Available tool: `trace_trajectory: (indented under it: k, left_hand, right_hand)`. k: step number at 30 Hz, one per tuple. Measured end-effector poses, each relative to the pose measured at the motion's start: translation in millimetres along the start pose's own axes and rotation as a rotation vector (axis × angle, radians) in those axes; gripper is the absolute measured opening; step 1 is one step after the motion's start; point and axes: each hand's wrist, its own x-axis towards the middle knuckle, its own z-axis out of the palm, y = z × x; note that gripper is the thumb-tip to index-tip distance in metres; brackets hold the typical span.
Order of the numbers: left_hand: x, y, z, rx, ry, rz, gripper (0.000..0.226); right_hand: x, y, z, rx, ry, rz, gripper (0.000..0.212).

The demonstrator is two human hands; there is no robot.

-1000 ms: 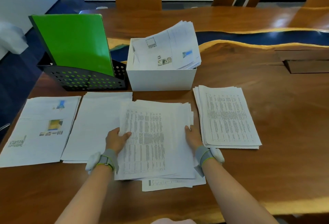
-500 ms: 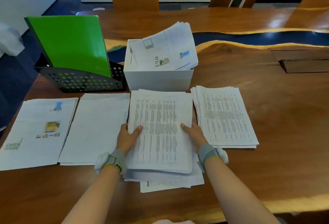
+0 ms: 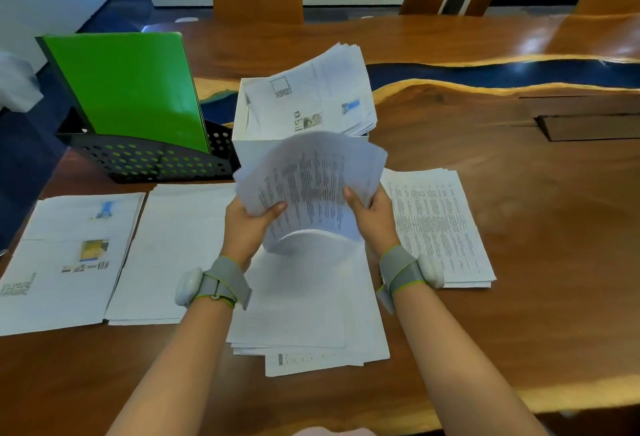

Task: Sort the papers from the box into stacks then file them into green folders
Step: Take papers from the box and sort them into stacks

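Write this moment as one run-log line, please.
phase: sorting | left hand: grips sheaf | right hand: grips sheaf | sheaf: bowed, above middle stack | box: holds papers

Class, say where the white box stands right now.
In the head view, the white box stands mid-table, right of the black file rack, behind the lifted sheaf of papers.

You are holding a white sheaf (image 3: 311, 193) printed in columns of fine black text. Left of your fingers (image 3: 275, 209), a white pictured stack (image 3: 69, 262) is showing yellow and blue images and a black square code. Right of them, a white text stack (image 3: 440, 224) is carrying dense black columns. Beyond your fingers, bright green folders (image 3: 124, 89) are standing in a black rack (image 3: 149, 161) punched with round holes, beside a white box (image 3: 247, 151). The tabletop (image 3: 519, 193) is glowing reddish brown, with a blue band (image 3: 519, 71) edged in gold running across.
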Motion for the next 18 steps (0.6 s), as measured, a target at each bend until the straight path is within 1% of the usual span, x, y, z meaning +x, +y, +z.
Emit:
trace_trajectory:
  k: [4, 7, 10, 12, 14, 16, 18]
  left_hand:
    - [-1, -7, 2, 0.100, -0.012, 0.013, 0.039]
    - [-2, -20, 3, 0.200, -0.042, -0.064, 0.036]
    - [-5, -29, 1, 0.282, 0.003, -0.084, 0.014]
    - [-6, -32, 4, 0.324, 0.014, -0.065, 0.008]
    - [-5, -36, 9, 0.393, -0.003, -0.069, 0.001]
    - [-6, -40, 22, 0.475, -0.031, -0.072, 0.007]
    - [-9, -44, 35, 0.519, -0.084, -0.089, 0.009]
  right_hand:
    - [-3, 8, 0, -0.089, -0.004, 0.017, 0.046]
    - [-2, 12, -2, -0.132, -0.003, 0.056, 0.038]
    - [3, 11, -8, -0.084, 0.089, 0.100, 0.028]
    - [8, 9, -18, -0.085, 0.156, 0.087, 0.014]
    - [14, 11, -31, -0.107, 0.204, 0.089, 0.010]
    - [21, 16, -48, -0.141, 0.261, 0.117, 0.011]
    - [25, 22, -61, -0.195, 0.331, 0.146, 0.007]
